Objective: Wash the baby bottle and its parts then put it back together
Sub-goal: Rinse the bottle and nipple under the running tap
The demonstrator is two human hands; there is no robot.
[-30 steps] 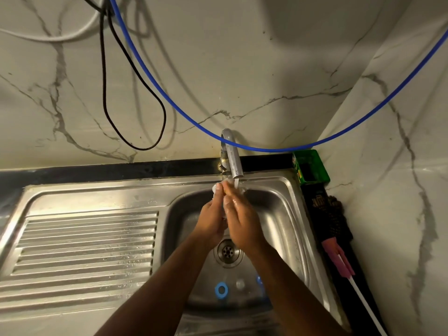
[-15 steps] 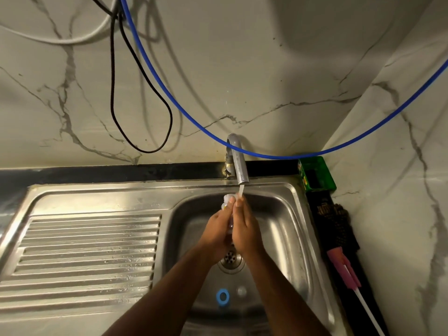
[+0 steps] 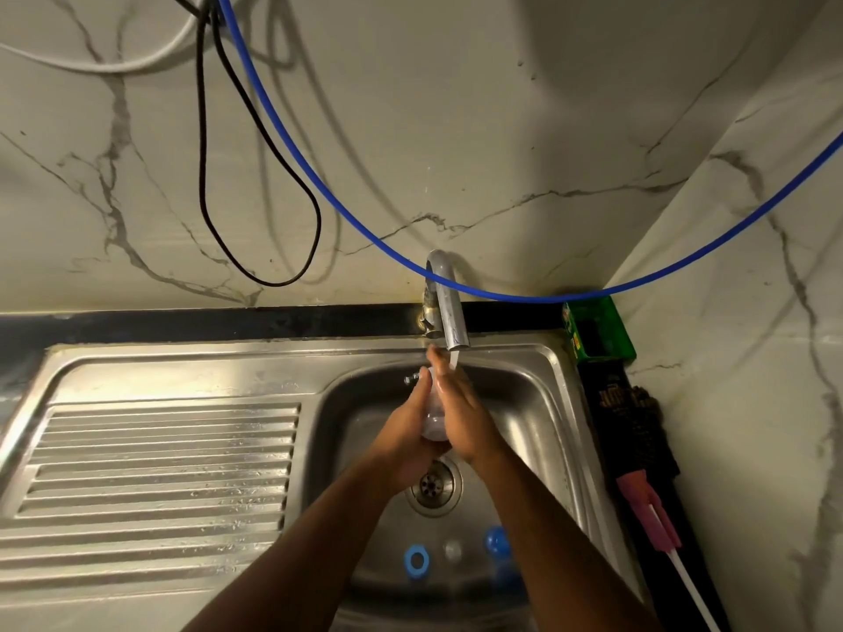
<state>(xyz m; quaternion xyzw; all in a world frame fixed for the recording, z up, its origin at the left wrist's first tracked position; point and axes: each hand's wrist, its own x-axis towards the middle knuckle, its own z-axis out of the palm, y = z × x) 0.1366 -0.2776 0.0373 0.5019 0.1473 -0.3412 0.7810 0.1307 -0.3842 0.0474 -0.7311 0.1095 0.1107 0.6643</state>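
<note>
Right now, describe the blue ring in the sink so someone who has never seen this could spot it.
Start at the steel sink and its drain. Nearer the viewer on the basin floor lie three small parts in a row; the blue ring is the leftmost. Unlike the clear piece and the solid blue cap beside it, it has an open hole.

1. Your left hand (image 3: 403, 426) and right hand (image 3: 460, 415) hide nearly all of the clear bottle (image 3: 433, 424) between them.
2. Your right forearm covers part of the blue cap (image 3: 497, 542).
3. The small clear piece (image 3: 452, 550) is too blurred to identify.
4. The picture's edge cuts off the brush handle (image 3: 693, 595).
</note>
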